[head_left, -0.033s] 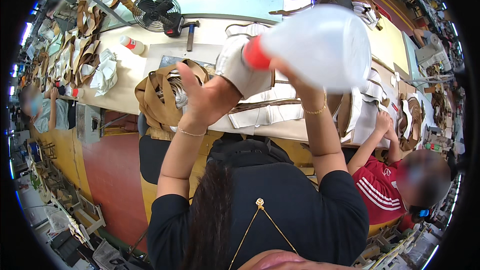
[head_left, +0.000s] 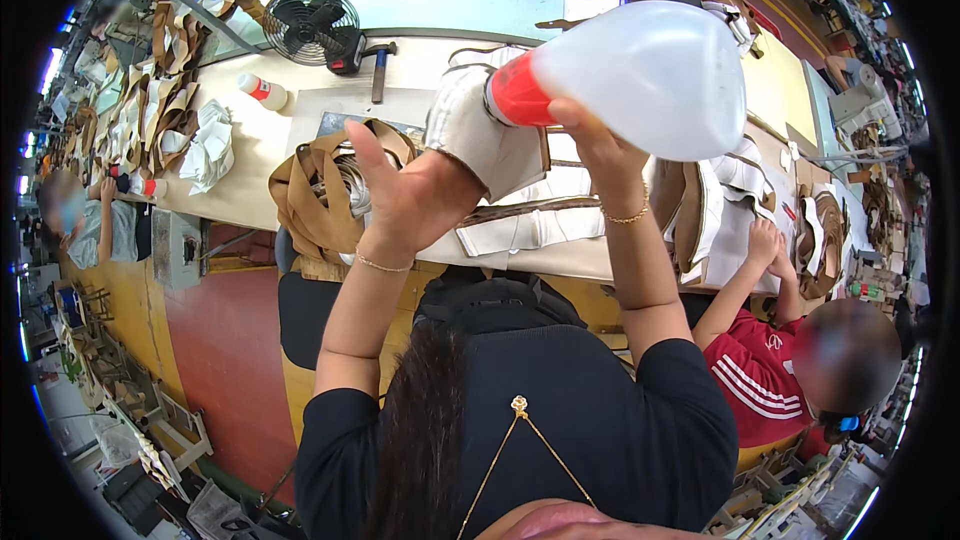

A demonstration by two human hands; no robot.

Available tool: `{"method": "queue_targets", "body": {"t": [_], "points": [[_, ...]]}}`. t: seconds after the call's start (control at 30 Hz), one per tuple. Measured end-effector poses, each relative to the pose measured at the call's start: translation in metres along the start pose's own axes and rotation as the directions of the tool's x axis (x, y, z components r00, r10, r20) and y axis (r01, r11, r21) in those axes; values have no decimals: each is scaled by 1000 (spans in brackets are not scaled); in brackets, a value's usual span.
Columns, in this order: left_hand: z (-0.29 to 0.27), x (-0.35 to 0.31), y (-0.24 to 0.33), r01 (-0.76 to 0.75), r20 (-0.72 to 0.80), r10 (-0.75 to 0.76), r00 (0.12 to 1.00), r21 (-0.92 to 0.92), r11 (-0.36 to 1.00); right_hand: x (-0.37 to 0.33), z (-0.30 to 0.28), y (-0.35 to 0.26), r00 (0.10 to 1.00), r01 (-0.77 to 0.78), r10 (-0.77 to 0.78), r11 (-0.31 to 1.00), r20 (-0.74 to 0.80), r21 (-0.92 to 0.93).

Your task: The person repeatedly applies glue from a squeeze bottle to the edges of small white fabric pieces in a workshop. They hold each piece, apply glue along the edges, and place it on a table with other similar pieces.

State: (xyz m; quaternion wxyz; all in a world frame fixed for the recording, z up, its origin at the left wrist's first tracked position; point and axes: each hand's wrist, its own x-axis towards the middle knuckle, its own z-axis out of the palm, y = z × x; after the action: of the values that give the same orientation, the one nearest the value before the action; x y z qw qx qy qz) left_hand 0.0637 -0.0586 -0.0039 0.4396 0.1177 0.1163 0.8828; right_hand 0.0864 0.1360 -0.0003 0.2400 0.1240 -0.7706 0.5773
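Observation:
My right hand (head_left: 600, 140) grips a large translucent white bottle (head_left: 650, 80) near its red neck band (head_left: 520, 91). The bottle lies on its side in the air, its neck toward the left and its base toward the right. Its mouth end meets a white sewn piece (head_left: 462, 125) with dark brown edging; I cannot tell whether they touch. My left hand (head_left: 425, 200) holds up that piece from beneath, thumb stretched out and the other fingers hidden behind it. Below, white strips with brown edges (head_left: 540, 227) lie on the table.
Left of my hands, a brown strap bundle (head_left: 300, 185) lies on the table (head_left: 245, 195). Beyond it are a hammer (head_left: 379, 72), a black fan (head_left: 312, 25) and a small white bottle (head_left: 263, 91). A co-worker in red (head_left: 755, 380) sits at the right.
The bottle has risen slightly and its base end has lifted; more of the red neck band shows. My right hand moved a little with it. My left hand is nearly still.

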Motion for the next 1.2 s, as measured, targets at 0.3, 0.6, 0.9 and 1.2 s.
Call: {"method": "queue_targets", "body": {"t": [0.3, 0.6, 0.9, 1.2], "points": [[10, 15, 4, -64, -5, 64, 998, -120, 991, -5, -4, 0, 986, -164, 164, 986, 8, 5], [1, 8, 1, 6, 19, -4, 1000, -100, 995, 24, -21, -5, 942, 267, -335, 769, -11, -580], [-18, -2, 6, 17, -223, 34, 974, 222, 975, 25, -20, 1, 919, 46, -32, 999, -394, 25], [13, 23, 42, 77, -161, -49, 986, 174, 982, 23, -35, 4, 874, 83, -156, 981, -460, -175]]}}
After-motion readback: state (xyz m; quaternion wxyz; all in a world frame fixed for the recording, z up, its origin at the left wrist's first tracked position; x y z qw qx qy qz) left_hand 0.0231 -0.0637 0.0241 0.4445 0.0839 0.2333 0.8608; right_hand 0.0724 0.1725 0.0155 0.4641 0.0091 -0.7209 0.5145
